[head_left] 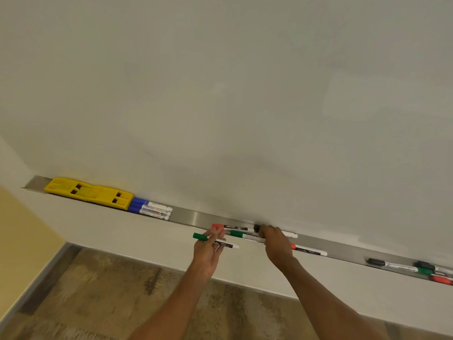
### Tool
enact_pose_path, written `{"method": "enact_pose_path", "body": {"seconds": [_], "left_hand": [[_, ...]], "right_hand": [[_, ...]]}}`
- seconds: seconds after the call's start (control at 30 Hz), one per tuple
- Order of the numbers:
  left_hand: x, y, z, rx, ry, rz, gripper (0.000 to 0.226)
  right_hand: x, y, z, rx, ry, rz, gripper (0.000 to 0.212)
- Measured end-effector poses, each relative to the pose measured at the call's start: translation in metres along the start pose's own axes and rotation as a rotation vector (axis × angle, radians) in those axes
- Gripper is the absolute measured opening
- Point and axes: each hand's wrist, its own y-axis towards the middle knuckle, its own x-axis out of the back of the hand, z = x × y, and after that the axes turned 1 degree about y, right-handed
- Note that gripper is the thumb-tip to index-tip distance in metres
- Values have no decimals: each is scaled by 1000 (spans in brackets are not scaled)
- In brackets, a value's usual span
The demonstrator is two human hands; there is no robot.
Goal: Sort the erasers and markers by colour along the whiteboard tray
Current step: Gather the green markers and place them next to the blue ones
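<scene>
A steel whiteboard tray (196, 218) runs from upper left to lower right. Two yellow erasers (88, 192) lie end to end at its left end, with three blue-capped markers (152, 209) right beside them. My left hand (208, 251) holds a green-capped marker (215, 241) just in front of the tray. My right hand (275, 244) is closed over a black-capped marker (289, 233) in the tray. A red-capped marker (230, 227), a second green marker (245, 235) and another red marker (310, 250) lie around the hands.
Farther right in the tray sit black (389, 264), green (426, 271) and red markers (441, 279) in a loose cluster. The whiteboard (245, 94) fills the view above. A white wall ledge and brown floor (110, 290) lie below.
</scene>
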Motion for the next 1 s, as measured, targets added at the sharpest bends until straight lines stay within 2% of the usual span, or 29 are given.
{"method": "enact_pose_path", "body": {"seconds": [0.2, 0.4, 0.63, 0.77, 0.93, 1.0], "left_hand": [[-7, 1, 13, -18, 29, -41, 19], [-20, -1, 26, -38, 41, -87, 27], [-36, -2, 46, -35, 48, -79, 28], [-51, -7, 63, 17, 128, 2, 13], [-73, -12, 86, 45, 126, 84, 26], [-82, -14, 94, 46, 105, 116, 24]], "right_hand": [[-1, -2, -8, -12, 353, -29, 32], [1, -5, -21, -107, 627, -41, 25], [4, -11, -46, -154, 767, -90, 14], [10, -15, -54, -107, 819, -89, 14], [17, -19, -69, -64, 796, -72, 9], [20, -22, -78, -48, 788, -63, 9]]}}
